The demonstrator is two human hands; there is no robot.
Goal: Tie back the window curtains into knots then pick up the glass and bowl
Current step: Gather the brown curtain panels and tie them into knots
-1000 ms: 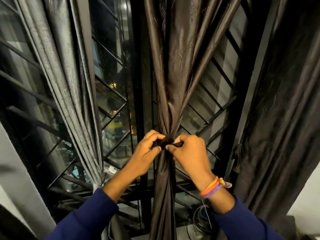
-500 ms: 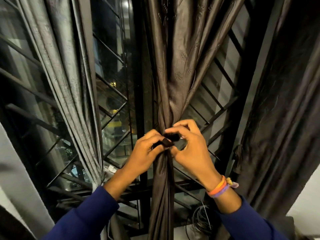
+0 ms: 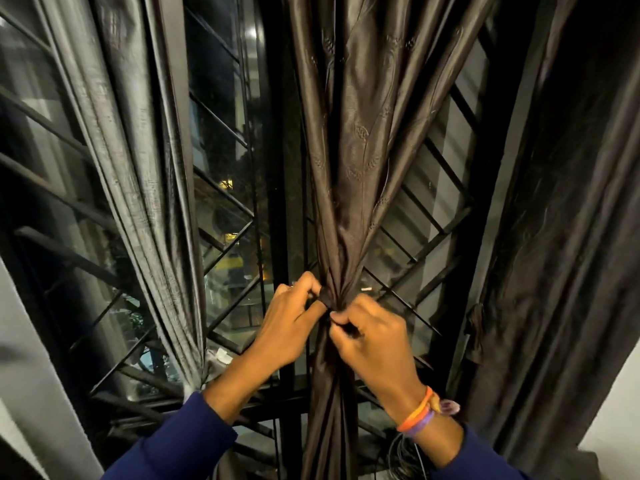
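Note:
A dark brown satin curtain (image 3: 360, 140) hangs gathered in the middle of the window and narrows to a tight waist with a dark tie band (image 3: 327, 298) around it. My left hand (image 3: 287, 327) pinches the band from the left. My right hand (image 3: 372, 341) pinches the band's end from the right, just below the waist. The fabric falls in a straight bundle under both hands. No glass or bowl is in view.
A grey curtain (image 3: 138, 188) hangs bunched at the left, tied low near the sill. Another dark curtain (image 3: 561, 237) hangs loose at the right. A black window grille (image 3: 433, 237) stands behind the curtains. Coiled black cable (image 3: 401, 459) lies below my right wrist.
My right hand has dropped from over the band to just below it, fingers curled in. My left hand stays at the band's left side. The view has tilted slightly.

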